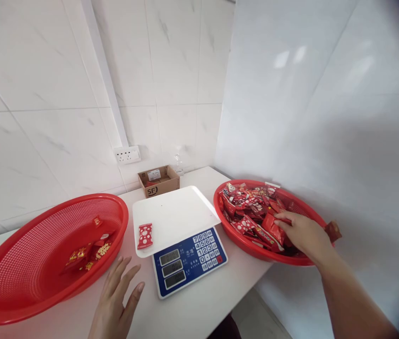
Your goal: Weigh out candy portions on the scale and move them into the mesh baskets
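Note:
My right hand reaches into the right red basket, its fingers curled down on the heap of red candy packets; whether it grips one is hidden. My left hand rests flat and open on the white table, between the left red basket and the scale. A single red packet lies on the white tray of the blue electronic scale. A few red and gold packets lie in the left basket.
A small open cardboard box stands at the back against the tiled wall, below a wall socket. A white wall closes the right side. The table's front edge runs near my left hand.

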### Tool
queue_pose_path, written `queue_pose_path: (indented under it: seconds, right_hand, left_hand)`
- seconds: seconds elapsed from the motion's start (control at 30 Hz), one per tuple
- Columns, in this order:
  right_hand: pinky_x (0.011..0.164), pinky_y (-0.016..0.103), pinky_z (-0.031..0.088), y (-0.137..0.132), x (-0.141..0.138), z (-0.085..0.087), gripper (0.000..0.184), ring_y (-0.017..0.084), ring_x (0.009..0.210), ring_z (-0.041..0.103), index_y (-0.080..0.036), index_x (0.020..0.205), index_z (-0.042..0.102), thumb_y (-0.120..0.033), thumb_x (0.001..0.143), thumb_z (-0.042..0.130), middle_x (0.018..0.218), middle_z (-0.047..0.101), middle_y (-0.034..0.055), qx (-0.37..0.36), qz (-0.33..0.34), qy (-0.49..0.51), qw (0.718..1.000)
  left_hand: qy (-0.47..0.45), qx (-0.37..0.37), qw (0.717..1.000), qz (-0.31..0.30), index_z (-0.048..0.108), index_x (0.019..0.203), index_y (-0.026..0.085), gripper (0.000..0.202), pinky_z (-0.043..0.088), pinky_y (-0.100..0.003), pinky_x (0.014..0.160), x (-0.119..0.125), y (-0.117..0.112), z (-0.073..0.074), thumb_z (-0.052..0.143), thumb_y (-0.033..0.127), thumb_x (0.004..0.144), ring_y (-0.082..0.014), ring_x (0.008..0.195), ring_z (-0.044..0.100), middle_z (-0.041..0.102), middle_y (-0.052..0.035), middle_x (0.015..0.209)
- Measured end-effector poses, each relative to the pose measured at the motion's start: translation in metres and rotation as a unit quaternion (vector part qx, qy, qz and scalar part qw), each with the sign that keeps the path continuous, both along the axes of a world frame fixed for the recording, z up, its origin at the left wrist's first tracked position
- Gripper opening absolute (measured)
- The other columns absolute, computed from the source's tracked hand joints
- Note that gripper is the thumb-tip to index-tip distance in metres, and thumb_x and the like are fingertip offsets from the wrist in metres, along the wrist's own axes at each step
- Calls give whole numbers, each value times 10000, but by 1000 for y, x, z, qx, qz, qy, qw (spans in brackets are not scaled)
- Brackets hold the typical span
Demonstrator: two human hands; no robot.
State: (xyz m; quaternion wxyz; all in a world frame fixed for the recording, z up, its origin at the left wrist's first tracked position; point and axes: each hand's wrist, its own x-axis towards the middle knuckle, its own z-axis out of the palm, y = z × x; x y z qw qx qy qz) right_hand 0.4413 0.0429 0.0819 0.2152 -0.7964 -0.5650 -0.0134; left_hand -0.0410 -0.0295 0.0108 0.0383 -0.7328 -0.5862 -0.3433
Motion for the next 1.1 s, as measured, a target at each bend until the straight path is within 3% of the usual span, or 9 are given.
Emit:
queue_pose_path:
  seconds: [0.17, 0.23, 0.33, 0.5, 0.63, 0.73, 0.9, 1.0, 1.1]
  right_hand:
    - [820, 465, 461, -19, -29, 33, 265, 306, 853, 635, -233, 881, 670, -391, 770, 489, 906, 701, 118, 159, -84, 70, 981]
    - [831, 457, 461, -20, -50, 43, 265, 292, 848, 628, -241, 861, 660, -443, 756, 523, 897, 689, 114, 225, -67, 110, 966]
    - [853, 421, 464, -7, -100, 41, 215, 260, 891, 611, -254, 802, 630, -441, 774, 528, 907, 674, 86, 277, 105, 130, 946]
    - [805, 401, 492, 21, -207, -1, 136, 224, 867, 595, -245, 750, 595, -186, 810, 488, 841, 662, 57, 218, 403, 146, 877]
    - [850, 416, 495, 25, -260, -27, 274, 220, 957, 567, -222, 744, 591, -17, 758, 409, 935, 643, 63, 149, 519, 127, 832]
    - [919, 450, 479, 27, -272, -31, 316, 229, 1078, 546, -221, 822, 619, -4, 743, 403, 1089, 617, 83, 146, 513, 140, 834]
    - [1061, 518, 372, 40, -276, -30, 397, 271, 1287, 424, -207, 1235, 563, -184, 849, 471, 1358, 493, 132, 91, 477, 108, 867]
    - [1068, 488, 377, 37, -274, -29, 363, 264, 1273, 453, -180, 1204, 596, -189, 859, 482, 1352, 511, 148, 57, 493, 89, 864]
    - [1059, 473, 394, 31, -256, -25, 290, 243, 1277, 453, -213, 1124, 639, -206, 874, 492, 1316, 553, 118, 81, 512, 83, 851]
  left_hand:
    - [33, 5, 999, -12, 639, 1150, 273, 317, 529, -499, 916, -2, -10, -6, 479, 411, 913, -315, 1256, 511, 573, -93, 1331]
    - [31, 18, 999, -10, 644, 1134, 254, 305, 527, -500, 918, 1, -15, -5, 473, 389, 920, -315, 1246, 521, 588, -107, 1311]
    - [28, 14, 999, -17, 648, 1122, 243, 287, 513, -502, 939, 9, -21, 1, 469, 356, 928, -309, 1255, 514, 597, -112, 1303]
    - [18, -24, 999, -12, 647, 1129, 249, 279, 482, -508, 978, 15, -30, 8, 474, 328, 925, -305, 1299, 465, 577, -105, 1333]
    - [13, -34, 999, 8, 650, 1131, 255, 278, 481, -511, 977, 4, -42, 8, 487, 326, 917, -310, 1291, 473, 578, -105, 1333]
    - [-4, -54, 998, 30, 654, 1129, 259, 277, 491, -478, 976, -4, -49, 7, 488, 318, 915, -299, 1297, 467, 576, -96, 1337]
    - [-20, -47, 998, 24, 639, 1151, 260, 286, 505, -486, 956, -2, -47, 7, 478, 313, 920, -294, 1301, 463, 578, -96, 1333]
    - [-15, -36, 999, 6, 639, 1150, 270, 282, 505, -490, 953, 0, -43, 6, 488, 321, 918, -295, 1293, 474, 580, -89, 1333]
    - [-19, -23, 1000, 0, 652, 1136, 267, 286, 516, -472, 943, -3, -41, 1, 494, 346, 912, -296, 1278, 491, 590, -88, 1322]
